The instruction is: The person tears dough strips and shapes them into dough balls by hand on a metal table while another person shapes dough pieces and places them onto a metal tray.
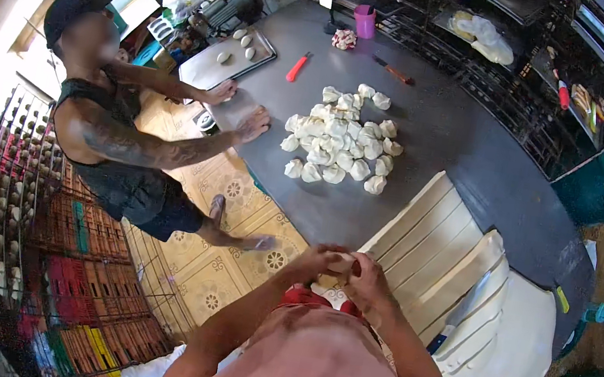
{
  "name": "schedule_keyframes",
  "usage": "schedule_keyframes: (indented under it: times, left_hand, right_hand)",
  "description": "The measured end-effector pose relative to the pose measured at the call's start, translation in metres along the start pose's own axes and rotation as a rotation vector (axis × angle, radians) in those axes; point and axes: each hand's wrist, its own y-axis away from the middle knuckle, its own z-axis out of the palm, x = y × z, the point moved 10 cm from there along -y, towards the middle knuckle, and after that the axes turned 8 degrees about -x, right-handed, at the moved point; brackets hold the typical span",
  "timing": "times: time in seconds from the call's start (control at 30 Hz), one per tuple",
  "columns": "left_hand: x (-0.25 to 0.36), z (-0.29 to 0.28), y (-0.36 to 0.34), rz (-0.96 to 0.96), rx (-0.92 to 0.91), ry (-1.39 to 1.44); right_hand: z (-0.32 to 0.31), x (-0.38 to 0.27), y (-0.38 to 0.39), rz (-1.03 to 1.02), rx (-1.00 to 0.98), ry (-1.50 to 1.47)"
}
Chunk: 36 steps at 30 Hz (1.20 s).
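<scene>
My left hand (316, 260) and right hand (368, 276) meet close in front of my chest, both cupped and closed around one small dough piece (342, 260); only a pale sliver of it shows between my fingers. The hands press against each other, so the piece sits wholly inside the grip, held above the near edge of the grey tabletop (452, 141) rather than resting on it.

I judge this to be the shaping step: one portion is being rounded between the palms. The pile of dough pieces (341, 138) lies well ahead of my hands, toward the middle of the tabletop. Just beyond and to the right of my hands, cream-coloured boards (436, 241) lean stacked on the tabletop's near corner. A red-handled tool (297, 67) lies far ahead, past the pile.

Far ahead and to the left, another person's hands (239, 109) press flat on the tabletop beside a metal tray (202, 70) holding a few dough balls (239, 46).

The next move, as I read it, calls for even pressure from both palms, then a free spot to set the rounded piece on.
</scene>
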Motion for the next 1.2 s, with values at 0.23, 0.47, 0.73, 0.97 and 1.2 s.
schedule_keyframes:
  times: [0.23,0.47,0.73,0.97,1.2]
  left_hand:
    - [0.026,-0.016,0.001,0.156,0.07,-0.315]
    - [0.052,-0.054,0.021,0.391,0.215,-0.674]
    - [0.062,-0.088,0.029,0.563,0.161,-0.994]
    - [0.054,-0.097,0.028,0.547,0.148,-0.921]
    - [0.175,-0.134,-0.004,0.917,0.499,-1.077]
  right_hand:
    - [0.027,-0.002,-0.017,0.176,0.029,-0.146]
    - [0.054,-0.054,-0.047,0.295,0.107,0.282]
    - [0.106,-0.04,-0.059,0.37,0.205,0.203]
    - [0.111,-0.071,-0.055,0.475,0.089,0.299]
    - [0.107,-0.239,-0.097,-0.344,0.057,0.236]
